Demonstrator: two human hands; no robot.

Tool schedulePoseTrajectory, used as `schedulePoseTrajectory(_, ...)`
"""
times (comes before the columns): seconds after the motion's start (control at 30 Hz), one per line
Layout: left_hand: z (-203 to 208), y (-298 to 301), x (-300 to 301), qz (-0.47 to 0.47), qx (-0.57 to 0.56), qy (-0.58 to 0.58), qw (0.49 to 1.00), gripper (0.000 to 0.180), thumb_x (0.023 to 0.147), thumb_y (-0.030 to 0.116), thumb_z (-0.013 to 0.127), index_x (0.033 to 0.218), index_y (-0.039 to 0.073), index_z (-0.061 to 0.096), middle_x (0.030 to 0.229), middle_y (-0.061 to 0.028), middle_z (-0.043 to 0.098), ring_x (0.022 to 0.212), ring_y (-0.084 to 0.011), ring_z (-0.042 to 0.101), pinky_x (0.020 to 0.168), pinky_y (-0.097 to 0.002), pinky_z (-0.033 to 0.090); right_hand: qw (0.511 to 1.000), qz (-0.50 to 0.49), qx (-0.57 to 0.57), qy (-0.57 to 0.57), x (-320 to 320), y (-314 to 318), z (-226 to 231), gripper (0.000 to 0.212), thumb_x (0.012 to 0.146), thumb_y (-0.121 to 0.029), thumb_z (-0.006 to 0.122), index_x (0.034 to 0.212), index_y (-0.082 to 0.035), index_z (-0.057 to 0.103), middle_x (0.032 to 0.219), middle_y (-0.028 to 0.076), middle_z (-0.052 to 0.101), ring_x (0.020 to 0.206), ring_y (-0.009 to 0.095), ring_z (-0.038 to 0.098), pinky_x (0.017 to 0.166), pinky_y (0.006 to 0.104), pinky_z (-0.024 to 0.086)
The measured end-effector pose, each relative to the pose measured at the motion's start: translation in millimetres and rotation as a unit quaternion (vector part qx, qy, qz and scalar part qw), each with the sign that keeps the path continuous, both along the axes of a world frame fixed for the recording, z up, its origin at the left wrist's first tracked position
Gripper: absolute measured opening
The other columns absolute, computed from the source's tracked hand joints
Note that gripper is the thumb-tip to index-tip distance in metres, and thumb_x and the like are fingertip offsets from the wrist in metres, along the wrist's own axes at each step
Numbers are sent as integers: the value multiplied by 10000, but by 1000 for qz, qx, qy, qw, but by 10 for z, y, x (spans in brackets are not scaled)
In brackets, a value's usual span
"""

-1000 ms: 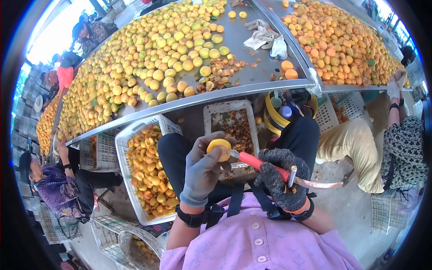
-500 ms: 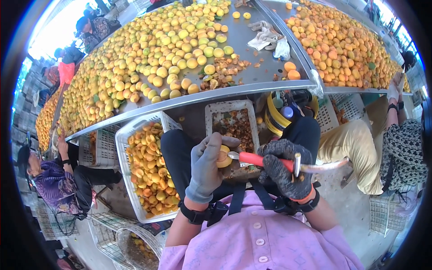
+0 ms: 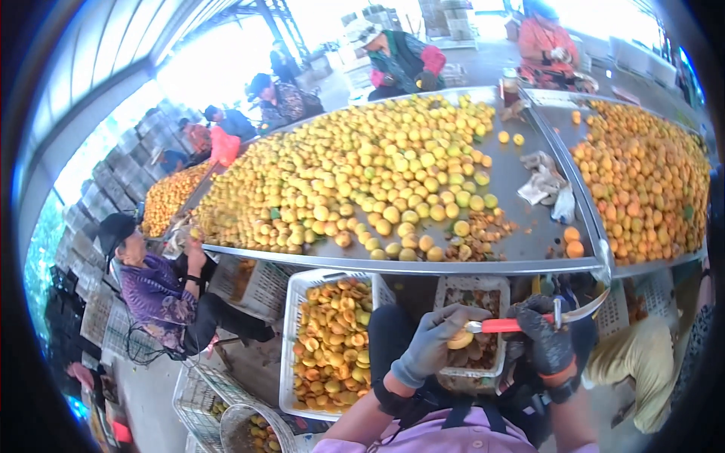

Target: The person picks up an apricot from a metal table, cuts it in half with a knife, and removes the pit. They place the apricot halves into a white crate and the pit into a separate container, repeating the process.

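My left hand (image 3: 427, 344), in a grey glove, pinches an apricot half (image 3: 460, 339) between thumb and fingers. Wrapped round a red-handled tool (image 3: 500, 325) is my right hand (image 3: 542, 338), in a dark glove. A pale metal tip on that tool points left and meets the apricot or lies right beside it. A curved blade-like piece runs out past the right side of my fist. Both hands hover over a white tray (image 3: 504, 291) of brown scraps. Halved apricots fill a white crate (image 3: 288, 355) at my left.
Ahead, a metal-edged table (image 3: 423, 267) carries heaped whole apricots (image 3: 355, 174), with a second heap (image 3: 642, 174) right of a divider. Cloth gloves (image 3: 545, 181) lie on it. A person in purple (image 3: 162, 291) sits at left; others work across the table. A round basket (image 3: 258, 430) stands lower left.
The view has tilted up and swung left, so more people and the roof show. My hands appear lower and farther right, keeping hold of the apricot and the red-handled tool.
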State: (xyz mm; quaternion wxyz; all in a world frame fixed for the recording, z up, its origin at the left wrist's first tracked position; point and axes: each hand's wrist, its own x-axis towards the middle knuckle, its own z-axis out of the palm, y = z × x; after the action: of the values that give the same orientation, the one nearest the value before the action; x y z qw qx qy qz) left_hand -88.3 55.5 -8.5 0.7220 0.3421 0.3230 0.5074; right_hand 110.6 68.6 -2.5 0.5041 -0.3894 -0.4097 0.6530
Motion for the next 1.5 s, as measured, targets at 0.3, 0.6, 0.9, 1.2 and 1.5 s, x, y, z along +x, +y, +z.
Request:
schedulePoseTrajectory(0.3, -248, 268, -32, 47, 23, 107, 993, 301, 912, 289, 521, 957, -3, 581, 727, -36, 575, 524, -84, 512, 438, -189, 383, 1000, 2, -18, 15, -157, 273, -55, 199, 788, -80, 681, 937, 6, 580, 767, 53, 629, 633, 137, 618, 516, 253, 492)
schedulePoseTrajectory(0.6, -141, 811, -363, 27, 143, 196, 970, 420, 914, 429, 467, 1025, 41, 585, 890, -93, 643, 638, -146, 607, 468, -226, 466, 971, 27, 210, -110, -477, 679, 108, 141, 821, -148, 652, 874, -25, 609, 703, 42, 601, 577, 90, 552, 502, 229, 449)
schedulePoseTrajectory(0.9, -399, 1421, -189, -101, -64, -60, 991, 437, 923, 386, 437, 1055, -12, 561, 624, -48, 513, 421, -75, 414, 356, -184, 250, 995, 48, -72, 57, -221, 1506, -384, 238, 809, -173, 670, 960, -13, 580, 783, 61, 633, 602, 92, 588, 505, 224, 473)
schedulePoseTrajectory(1.2, -562, 1844, -236, 42, -52, 199, 978, 141, 747, 5, 602, 883, -9, 567, 742, -46, 539, 647, -154, 515, 584, -241, 427, 947, 105, 181, -242, -520, 1727, -392, 154, 777, -98, 664, 888, -22, 589, 754, 78, 609, 629, 136, 603, 505, 268, 455)
schedulePoseTrajectory(1.5, -783, 2316, -272, 212, -147, -1, 966, 431, 934, 410, 444, 940, -7, 555, 706, -62, 574, 573, -145, 548, 495, -231, 449, 890, -10, 364, -275, -768, 1951, -570, 279, 713, -63, 688, 960, -9, 570, 755, 187, 585, 658, 328, 595, 590, 326, 475)
